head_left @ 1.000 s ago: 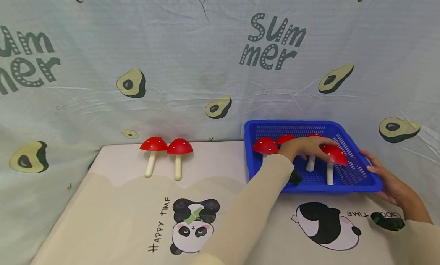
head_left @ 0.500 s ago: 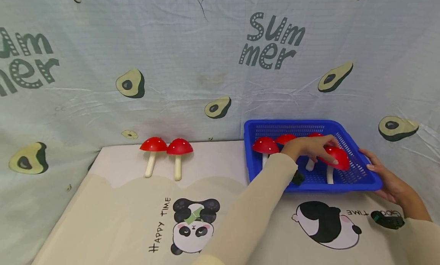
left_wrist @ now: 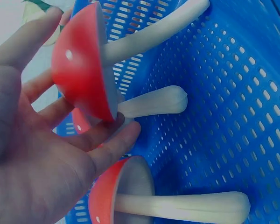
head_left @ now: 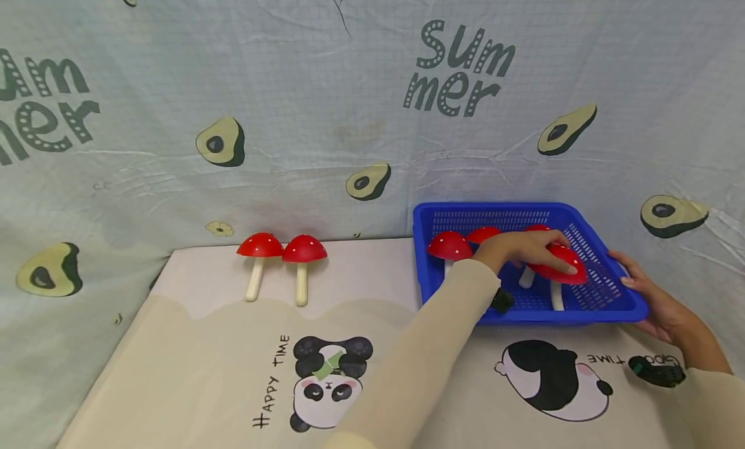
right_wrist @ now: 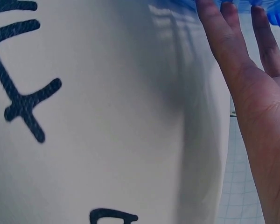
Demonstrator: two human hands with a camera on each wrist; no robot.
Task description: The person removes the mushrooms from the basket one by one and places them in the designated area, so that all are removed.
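Observation:
My left hand (head_left: 512, 247) reaches into the blue plastic basket (head_left: 561, 317) and holds a red-capped toy mushroom (head_left: 576, 273) by its cap. Seen from the left wrist, this mushroom (left_wrist: 81, 65) has its white stem pointing up to the right, and the hand's fingers pass behind and below the cap. Two other mushrooms lie just beneath it there, one with a thick pale stem (left_wrist: 191, 207). At the basket's right end, my right hand (head_left: 666, 310) grips the rim, thumb on top. Its fingers (right_wrist: 224, 35) reach under the blue plastic in the right wrist view.
Along the back of the basket sit more toy mushrooms, including one at the left (head_left: 449, 246). Two mushrooms (head_left: 260, 245) lie side by side on the table's far left. A printed cloth (head_left: 314, 106) hangs behind the table, close to the basket's back rim.
The held mushroom's cap tilted down to the right, then shifted slightly back left with my left hand. My right hand stays on the basket rim.

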